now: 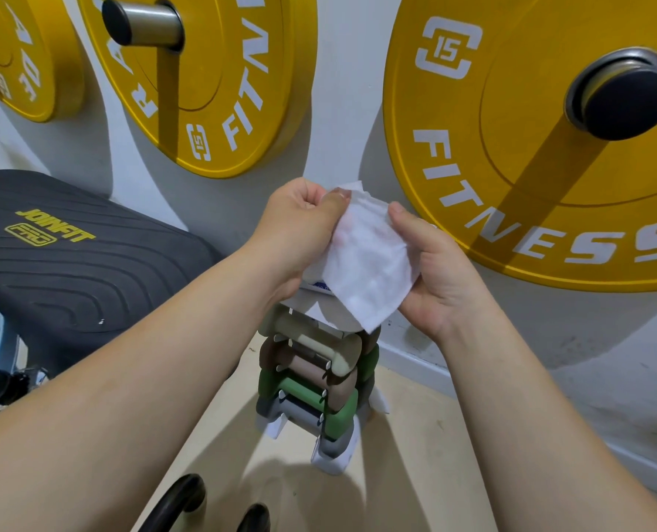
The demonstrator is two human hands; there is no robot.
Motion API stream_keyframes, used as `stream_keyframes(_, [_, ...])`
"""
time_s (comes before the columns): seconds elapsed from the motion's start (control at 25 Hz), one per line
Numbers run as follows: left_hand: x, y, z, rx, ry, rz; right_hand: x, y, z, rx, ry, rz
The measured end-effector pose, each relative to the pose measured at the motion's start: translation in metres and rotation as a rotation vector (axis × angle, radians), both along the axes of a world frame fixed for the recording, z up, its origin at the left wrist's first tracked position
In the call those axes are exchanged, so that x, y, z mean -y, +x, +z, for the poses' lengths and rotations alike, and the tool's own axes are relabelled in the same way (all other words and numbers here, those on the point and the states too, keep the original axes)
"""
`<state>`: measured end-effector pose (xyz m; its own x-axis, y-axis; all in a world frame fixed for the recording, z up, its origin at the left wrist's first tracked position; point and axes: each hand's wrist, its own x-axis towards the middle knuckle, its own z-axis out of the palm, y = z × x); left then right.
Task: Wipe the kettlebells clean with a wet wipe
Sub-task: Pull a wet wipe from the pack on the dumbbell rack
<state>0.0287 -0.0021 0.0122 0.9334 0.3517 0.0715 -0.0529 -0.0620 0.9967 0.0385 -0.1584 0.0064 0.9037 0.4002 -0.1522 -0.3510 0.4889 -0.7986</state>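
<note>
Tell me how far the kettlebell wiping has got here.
Done: a wet wipe is out. In hand: left hand and right hand both pinch it, holding it spread above the dumbbell rack. Left: all the wiping; the black handles at the bottom edge, probably kettlebells, are untouched.

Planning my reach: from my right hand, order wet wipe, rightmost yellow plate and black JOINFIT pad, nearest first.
1. wet wipe, held in the right hand.
2. rightmost yellow plate, on the wall just right.
3. JOINFIT pad, far left.

Both forearms reach forward; the left hand [296, 220] and right hand [434, 270] each pinch the wet wipe [369, 259] under a thumb.
</note>
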Motion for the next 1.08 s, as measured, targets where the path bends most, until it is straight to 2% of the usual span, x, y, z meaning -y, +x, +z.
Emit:
stream_keyframes(0.04, [-0.002, 0.001, 0.001, -0.009, -0.004, 0.008, 0.001, 0.001, 0.001, 0.011, -0.005, -0.012])
stream_keyframes(0.16, [-0.011, 0.002, 0.005, -0.102, -0.001, -0.009, 0.006, 0.008, 0.001, 0.046, -0.183, -0.149])
stream_keyframes(0.28, [-0.01, -0.018, 0.012, -0.313, -0.179, -0.204, 0.01, 0.012, 0.001, -0.007, -0.237, -0.238])
stream_keyframes(0.4, [-0.007, -0.041, 0.017, -0.395, -0.245, -0.39, 0.009, 0.004, 0.008, -0.045, -0.255, -0.341])
stream_keyframes(0.52, [-0.013, -0.05, 0.027, -0.381, -0.226, -0.304, 0.009, -0.005, 0.018, -0.026, -0.292, -0.48])
stream_keyframes(0.72, [-0.043, -0.06, 0.044, -0.248, -0.368, -0.076, 0.007, -0.01, 0.027, 0.081, -0.403, -0.704])
stream_keyframes(0.84, [-0.058, -0.062, 0.045, -0.238, -0.3, -0.067, -0.001, -0.008, 0.021, 0.059, -0.385, -0.666])
stream_keyframes(1.0, [-0.06, -0.053, 0.029, -0.25, -0.006, -0.116, -0.023, 0.0, 0.03, 0.225, -0.238, -0.602])
stream_keyframes(1.08, [-0.061, -0.048, 0.019, -0.261, 0.036, -0.11, -0.03, 0.001, 0.032, 0.283, -0.222, -0.483])
